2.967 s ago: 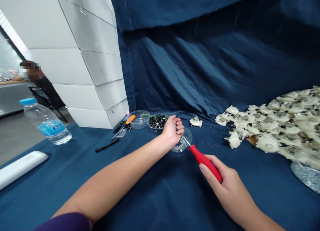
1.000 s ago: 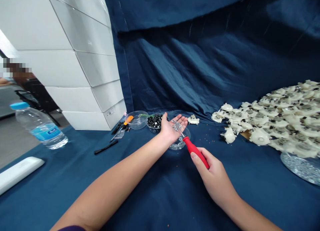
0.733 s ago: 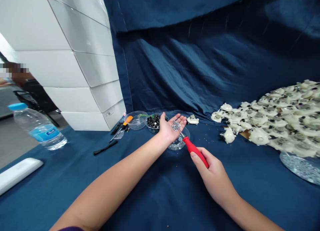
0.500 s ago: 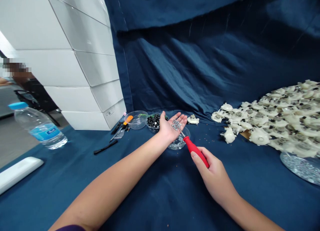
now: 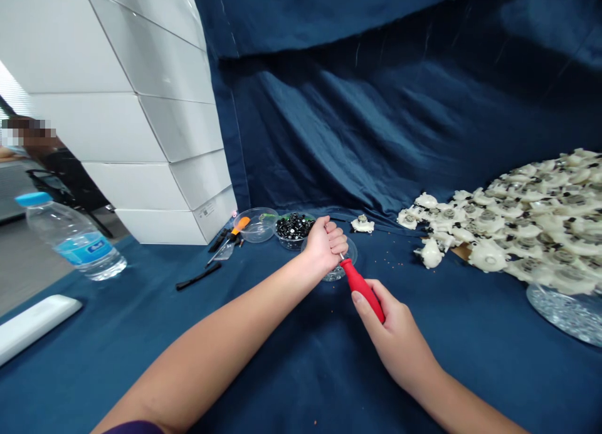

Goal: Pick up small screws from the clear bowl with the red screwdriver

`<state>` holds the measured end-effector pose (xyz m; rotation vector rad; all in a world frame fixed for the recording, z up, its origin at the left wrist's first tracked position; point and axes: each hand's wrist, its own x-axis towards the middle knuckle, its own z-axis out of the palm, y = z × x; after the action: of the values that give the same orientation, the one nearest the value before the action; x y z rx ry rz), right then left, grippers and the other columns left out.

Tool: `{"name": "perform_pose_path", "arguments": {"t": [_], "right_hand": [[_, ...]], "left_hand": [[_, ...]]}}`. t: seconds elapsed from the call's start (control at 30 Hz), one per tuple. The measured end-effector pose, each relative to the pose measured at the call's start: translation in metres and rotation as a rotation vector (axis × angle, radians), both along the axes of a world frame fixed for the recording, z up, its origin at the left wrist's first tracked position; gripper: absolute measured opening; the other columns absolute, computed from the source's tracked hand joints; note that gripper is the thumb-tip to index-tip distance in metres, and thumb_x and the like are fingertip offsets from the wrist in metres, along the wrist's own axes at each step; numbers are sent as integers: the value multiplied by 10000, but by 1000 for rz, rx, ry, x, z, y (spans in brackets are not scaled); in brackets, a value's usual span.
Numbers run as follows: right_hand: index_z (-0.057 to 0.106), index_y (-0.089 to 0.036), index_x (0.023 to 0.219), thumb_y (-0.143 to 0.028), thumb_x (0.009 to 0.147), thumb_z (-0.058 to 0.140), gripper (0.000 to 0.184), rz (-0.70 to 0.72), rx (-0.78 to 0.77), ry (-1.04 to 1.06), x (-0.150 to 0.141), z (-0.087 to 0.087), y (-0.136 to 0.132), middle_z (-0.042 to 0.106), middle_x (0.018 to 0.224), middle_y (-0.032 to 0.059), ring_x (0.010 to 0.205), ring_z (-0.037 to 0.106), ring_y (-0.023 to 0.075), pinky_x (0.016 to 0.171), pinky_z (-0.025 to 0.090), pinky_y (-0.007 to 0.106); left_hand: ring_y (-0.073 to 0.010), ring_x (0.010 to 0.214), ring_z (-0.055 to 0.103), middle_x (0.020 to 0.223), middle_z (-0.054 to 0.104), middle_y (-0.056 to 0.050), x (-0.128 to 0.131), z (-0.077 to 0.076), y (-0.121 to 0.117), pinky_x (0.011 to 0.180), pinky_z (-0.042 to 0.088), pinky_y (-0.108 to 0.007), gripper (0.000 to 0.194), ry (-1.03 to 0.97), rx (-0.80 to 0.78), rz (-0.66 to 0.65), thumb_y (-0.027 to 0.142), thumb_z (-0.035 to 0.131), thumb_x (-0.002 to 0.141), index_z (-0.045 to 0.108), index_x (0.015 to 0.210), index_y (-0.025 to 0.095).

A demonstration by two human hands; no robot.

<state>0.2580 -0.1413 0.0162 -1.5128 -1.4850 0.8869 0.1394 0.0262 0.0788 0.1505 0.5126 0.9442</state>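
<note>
My left hand (image 5: 324,246) is curled into a fist over a small clear dish of silver screws (image 5: 339,271), and it hides the tip of a screwdriver. Earlier the open palm held small silver screws; they are hidden now inside the fist. My right hand (image 5: 399,340) grips the red handle of that screwdriver (image 5: 362,288), whose shaft points up and left into the left fist. Just behind the left hand stands a clear dish of small black parts (image 5: 292,227).
A heap of cream plastic gear parts (image 5: 522,227) fills the right side, with one lone part (image 5: 362,224) nearer the middle. An empty clear dish (image 5: 260,224), an orange-handled tool (image 5: 232,232), a water bottle (image 5: 70,236), stacked white boxes (image 5: 141,120) and a glittery dish (image 5: 567,312) surround the blue cloth.
My left hand lay open, palm up, with screws on it half a second ago; now its fingers have closed into a fist round the screwdriver tip. The right hand shifted slightly left.
</note>
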Motion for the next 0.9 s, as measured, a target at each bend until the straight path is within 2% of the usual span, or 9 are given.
{"name": "perform_pose_path", "arguments": {"t": [0.1, 0.17, 0.23, 0.3, 0.4, 0.5, 0.6, 0.9], "right_hand": [[669, -236, 1268, -646, 1100, 499, 474, -2, -2, -2, 0, -1, 2, 613, 791, -20, 696, 543, 211, 680, 387, 331], [672, -234, 1255, -647, 1101, 498, 474, -1, -4, 23, 1, -2, 3, 599, 786, -24, 692, 527, 206, 672, 381, 326], [678, -228, 1243, -654, 1099, 500, 483, 0, 0, 55, 2, -2, 4, 589, 787, -28, 692, 514, 200, 666, 375, 320], [682, -223, 1245, -663, 1093, 511, 496, -5, 4, 78, 3, -2, 5, 586, 792, -31, 695, 509, 196, 661, 371, 315], [679, -223, 1267, -672, 1087, 523, 507, -10, 12, 87, 5, 0, 5, 579, 796, -36, 694, 500, 191, 655, 363, 311], [673, -233, 1278, -666, 1092, 521, 496, -18, 32, 86, 7, 0, 6, 557, 789, -42, 686, 476, 186, 656, 359, 312], [677, -235, 1257, -668, 1087, 530, 488, -28, 29, 73, 9, -2, 9, 541, 771, -44, 680, 465, 186, 649, 351, 315], [677, -234, 1261, -655, 1088, 539, 476, -23, 36, 76, 11, -3, 10, 552, 782, -36, 695, 469, 189, 655, 358, 318]], "left_hand": [[-80, 301, 200, 489, 184, 93, 2, 1, -3, 297, 116, -193, 550, 4, 5, 16, 405, 401, 1139, 300, 624, 240], [-85, 309, 247, 489, 259, 79, 2, 0, -3, 295, 190, -192, 579, 13, 8, 30, 505, 352, 1147, 382, 637, 231], [-112, 346, 393, 518, 421, 23, 3, -2, -2, 323, 330, -201, 618, 33, 6, 46, 569, 303, 1145, 525, 708, 193], [-171, 451, 582, 623, 601, -71, 5, -5, 0, 398, 481, -241, 670, 60, 2, 70, 599, 267, 1142, 657, 868, 129], [-250, 624, 737, 790, 728, -170, 8, -9, 2, 533, 617, -312, 744, 91, 2, 109, 630, 255, 1136, 715, 1122, 45], [-290, 701, 776, 864, 756, -217, 10, -10, 1, 612, 661, -353, 817, 93, 12, 119, 657, 244, 1126, 694, 1261, -12], [-309, 731, 788, 898, 765, -239, 11, -9, -2, 622, 672, -370, 851, 71, 21, 101, 673, 239, 1118, 668, 1338, -29], [-321, 746, 794, 917, 773, -256, 11, -10, -3, 632, 681, -382, 885, 65, 42, 73, 696, 246, 1108, 667, 1361, -40]]}}
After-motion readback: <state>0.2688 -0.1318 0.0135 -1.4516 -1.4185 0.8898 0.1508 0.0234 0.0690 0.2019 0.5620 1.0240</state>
